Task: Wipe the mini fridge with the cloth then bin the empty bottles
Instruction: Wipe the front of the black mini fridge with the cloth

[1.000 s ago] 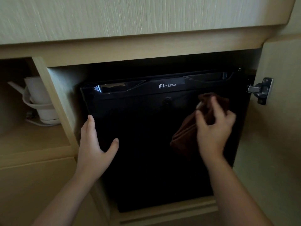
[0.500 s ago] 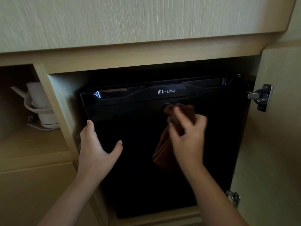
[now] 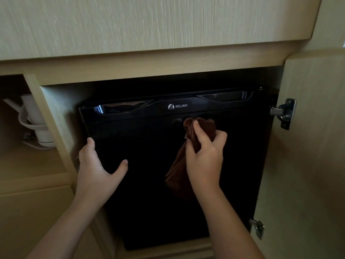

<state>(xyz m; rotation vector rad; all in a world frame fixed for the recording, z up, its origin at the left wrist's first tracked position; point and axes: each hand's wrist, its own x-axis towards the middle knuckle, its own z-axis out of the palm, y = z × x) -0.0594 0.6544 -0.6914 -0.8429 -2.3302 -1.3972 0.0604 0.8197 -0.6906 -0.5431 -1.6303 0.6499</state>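
The right hand [image 3: 205, 159] presses the cloth [image 3: 177, 171], grip clamped, to the mini fridge [image 3: 149, 212] (left hand [image 3: 95, 174] flat, grip apart).

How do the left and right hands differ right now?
The left hand is open, fingers spread; the right hand grips the brown cloth. The left hand sits at the left edge of the mini fridge; the right hand is near its middle, below the logo. Both are in front of the black door.

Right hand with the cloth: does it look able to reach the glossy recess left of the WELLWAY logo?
Probably yes. The right hand grips the cloth just below the logo; nothing lies between it and the recess, and the left hand rests lower.
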